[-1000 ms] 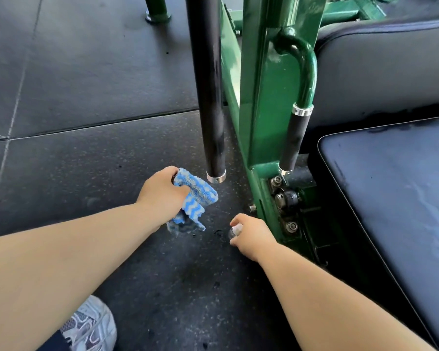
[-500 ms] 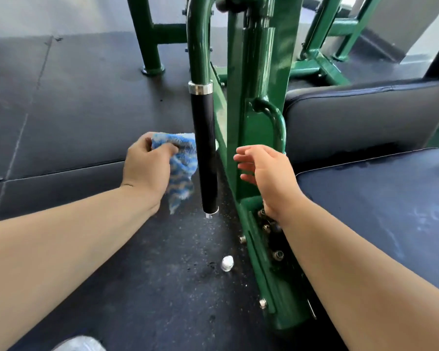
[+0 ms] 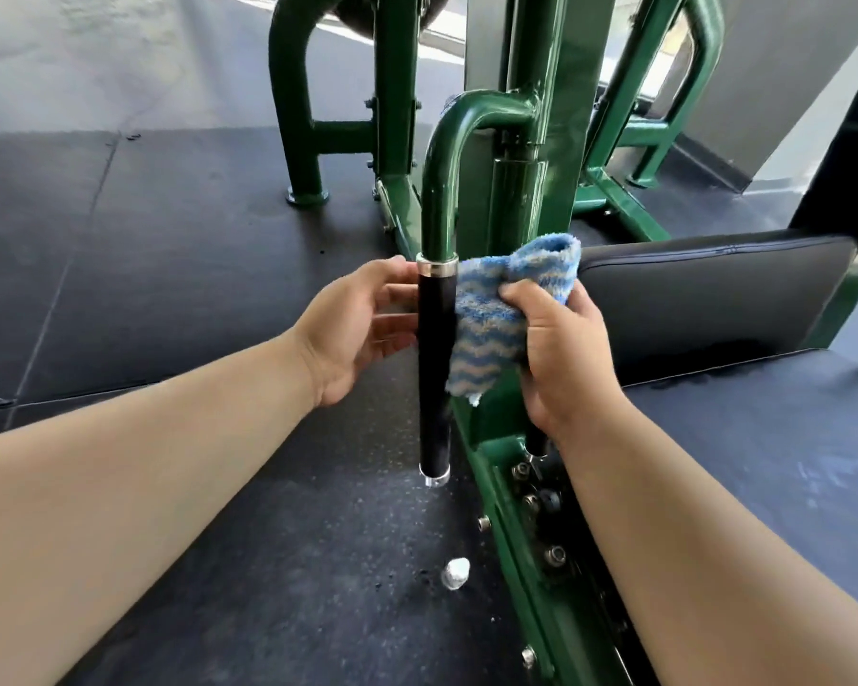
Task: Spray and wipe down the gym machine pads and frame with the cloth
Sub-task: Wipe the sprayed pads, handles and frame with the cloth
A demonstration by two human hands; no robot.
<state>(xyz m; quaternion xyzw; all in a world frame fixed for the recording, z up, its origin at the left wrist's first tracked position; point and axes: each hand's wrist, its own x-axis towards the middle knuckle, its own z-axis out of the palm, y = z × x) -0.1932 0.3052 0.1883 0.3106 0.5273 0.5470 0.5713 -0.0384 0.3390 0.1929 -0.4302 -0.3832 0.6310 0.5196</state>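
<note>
Right hand (image 3: 565,349) has the blue cloth (image 3: 496,309) bunched up in its fingers, right against the black handle grip (image 3: 434,378). Left hand (image 3: 352,334) is open, straight fingers touching the grip's other side. A small bottle (image 3: 455,572) sits on the floor mat (image 3: 169,240).

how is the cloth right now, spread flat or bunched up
Bunched up: the cloth is crumpled in the right hand, thumb pinching it beside the black handle grip, a rolled fold bulging above.

Both bare forearms reach forward from the lower corners. The left hand (image 3: 362,329) has its fingers straight and slightly spread (tips against the black grip (image 3: 434,368)). The right hand (image 3: 565,358), back toward the camera, clutches the cloth (image 3: 496,339) with thumb and curled fingers.
</note>
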